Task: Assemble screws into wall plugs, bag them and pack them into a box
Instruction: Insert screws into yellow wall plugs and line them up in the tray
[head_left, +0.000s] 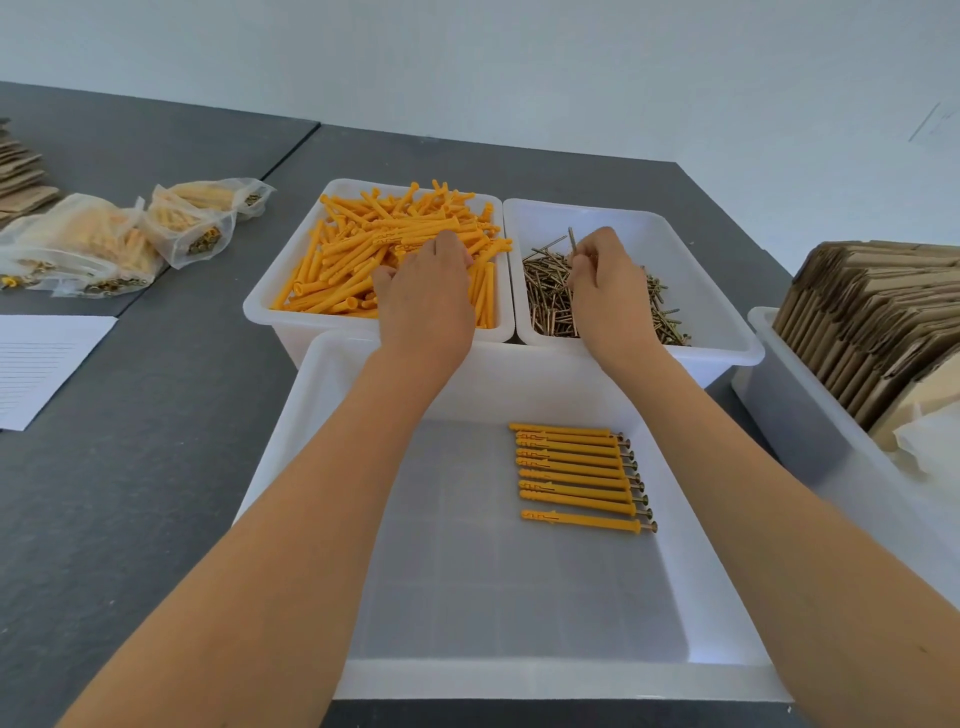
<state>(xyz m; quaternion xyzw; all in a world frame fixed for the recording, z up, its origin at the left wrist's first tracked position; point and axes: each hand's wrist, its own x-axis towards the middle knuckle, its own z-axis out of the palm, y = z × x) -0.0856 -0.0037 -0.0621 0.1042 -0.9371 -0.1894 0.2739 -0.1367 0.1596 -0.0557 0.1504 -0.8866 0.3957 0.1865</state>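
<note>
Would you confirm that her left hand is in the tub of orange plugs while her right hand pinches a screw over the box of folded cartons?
Not quite: in the head view the right hand pinches a screw over the screw tub, not the cartons. The left hand is in the plug tub.

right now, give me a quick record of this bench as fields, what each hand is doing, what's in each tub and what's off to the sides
left hand: reaching into the orange wall plugs in the far left tub
right hand: pinching a screw above the screw pile in the far right tub
near tub: row of finished plugs with screws in, lying side by side
left of tubs: filled bags, lined sheet
right of tubs: bin of flat cardboard boxes
</note>
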